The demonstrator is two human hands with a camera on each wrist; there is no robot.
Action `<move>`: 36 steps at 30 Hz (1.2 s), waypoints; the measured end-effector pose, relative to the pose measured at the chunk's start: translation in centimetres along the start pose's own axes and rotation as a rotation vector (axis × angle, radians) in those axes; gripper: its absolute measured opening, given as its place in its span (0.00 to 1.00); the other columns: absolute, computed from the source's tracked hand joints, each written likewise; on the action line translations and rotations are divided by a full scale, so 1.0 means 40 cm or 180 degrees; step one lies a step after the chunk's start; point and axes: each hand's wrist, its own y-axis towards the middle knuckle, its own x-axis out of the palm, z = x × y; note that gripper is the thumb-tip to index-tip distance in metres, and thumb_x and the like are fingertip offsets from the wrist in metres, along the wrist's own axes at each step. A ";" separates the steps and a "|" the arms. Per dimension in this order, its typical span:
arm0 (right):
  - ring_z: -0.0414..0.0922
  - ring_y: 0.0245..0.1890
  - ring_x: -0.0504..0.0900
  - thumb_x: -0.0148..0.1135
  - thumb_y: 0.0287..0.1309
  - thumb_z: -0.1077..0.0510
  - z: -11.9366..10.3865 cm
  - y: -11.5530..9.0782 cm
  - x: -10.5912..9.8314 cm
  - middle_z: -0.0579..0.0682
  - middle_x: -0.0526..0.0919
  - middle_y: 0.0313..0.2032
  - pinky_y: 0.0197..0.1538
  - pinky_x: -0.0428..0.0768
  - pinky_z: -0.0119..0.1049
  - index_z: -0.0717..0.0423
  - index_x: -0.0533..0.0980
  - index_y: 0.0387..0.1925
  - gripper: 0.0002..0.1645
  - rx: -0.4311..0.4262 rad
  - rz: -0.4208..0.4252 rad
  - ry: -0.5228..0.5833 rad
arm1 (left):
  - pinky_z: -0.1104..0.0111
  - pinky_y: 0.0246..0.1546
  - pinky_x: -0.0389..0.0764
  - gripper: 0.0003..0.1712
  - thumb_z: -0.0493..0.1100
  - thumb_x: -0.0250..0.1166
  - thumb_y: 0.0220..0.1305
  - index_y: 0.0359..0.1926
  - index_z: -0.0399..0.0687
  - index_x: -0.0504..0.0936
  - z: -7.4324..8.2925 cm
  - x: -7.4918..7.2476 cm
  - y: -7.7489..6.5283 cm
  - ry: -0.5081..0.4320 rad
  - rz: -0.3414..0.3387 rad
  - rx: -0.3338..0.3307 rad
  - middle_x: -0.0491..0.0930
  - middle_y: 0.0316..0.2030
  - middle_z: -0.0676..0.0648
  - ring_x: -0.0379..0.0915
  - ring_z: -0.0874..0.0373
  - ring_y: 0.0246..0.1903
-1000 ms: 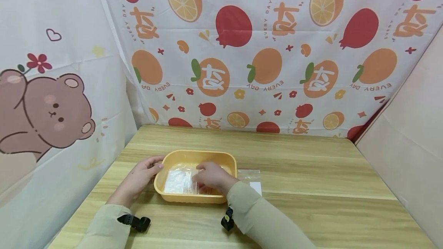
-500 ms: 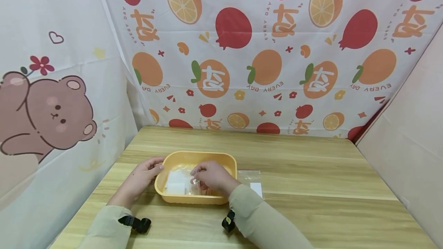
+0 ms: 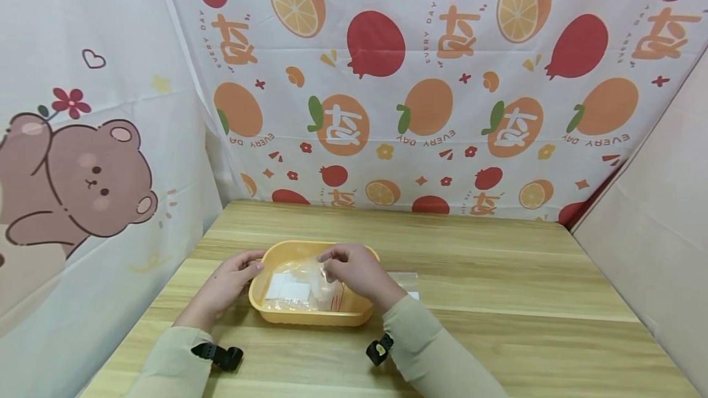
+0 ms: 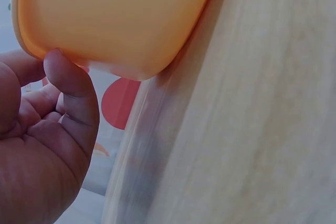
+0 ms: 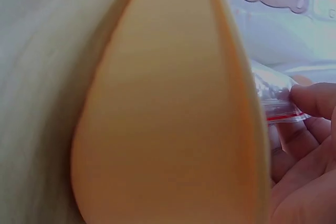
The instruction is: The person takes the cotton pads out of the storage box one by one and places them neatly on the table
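A yellow plastic basin (image 3: 310, 319) stands on the wooden table, with clear zip-lock bags inside, some with white labels (image 3: 294, 291). My left hand (image 3: 228, 281) holds the basin's left end; in the left wrist view the thumb (image 4: 68, 77) touches the wall near the rim, and part of the fingers is hidden. Over the basin's right half, my right hand (image 3: 356, 272) pinches a clear zip-lock bag (image 3: 318, 284) between thumb and fingers. In the right wrist view this bag (image 5: 273, 93) shows a red line along its seal, just beyond the basin's rim.
Another clear bag (image 3: 406, 278) with a white label lies on the table just right of the basin, partly covered by my right arm. A fruit-print cloth (image 3: 376, 109) hangs behind the table (image 3: 498, 300). A bear-print cloth (image 3: 99, 171) hangs at left.
My right hand has risen and moved right, drawing a zip-lock bag up from the others. The white labels in the basin have shifted. My left hand stays at the basin's left end.
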 end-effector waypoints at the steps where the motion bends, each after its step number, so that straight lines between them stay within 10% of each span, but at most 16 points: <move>1: 0.44 0.32 0.83 0.59 0.68 0.58 -0.001 -0.003 -0.006 0.46 0.85 0.29 0.36 0.81 0.39 0.50 0.86 0.44 0.11 -0.0029 0.0027 -0.0007 | 0.64 0.44 0.84 0.31 0.47 0.54 0.79 0.73 0.34 0.62 0.000 0.000 0.000 0.0012 0.0004 0.0003 0.75 0.57 0.35 0.79 0.52 0.48; 23: 0.41 0.38 0.86 0.59 0.72 0.55 -0.049 -0.132 -0.209 0.43 0.86 0.40 0.47 0.83 0.41 0.51 0.84 0.50 0.12 -0.0415 0.0669 -0.0350 | 0.66 0.46 0.83 0.31 0.47 0.54 0.79 0.73 0.33 0.63 -0.002 0.003 -0.002 0.0065 0.0031 0.0038 0.75 0.59 0.34 0.77 0.48 0.53; 36: 0.42 0.32 0.86 0.58 0.74 0.54 -0.027 -0.200 -0.357 0.45 0.85 0.35 0.43 0.83 0.41 0.50 0.83 0.47 0.10 -0.0626 -0.0142 -0.0968 | 0.67 0.48 0.82 0.30 0.48 0.54 0.80 0.72 0.34 0.64 -0.004 0.000 -0.001 0.0074 0.0022 0.0032 0.75 0.57 0.35 0.77 0.50 0.52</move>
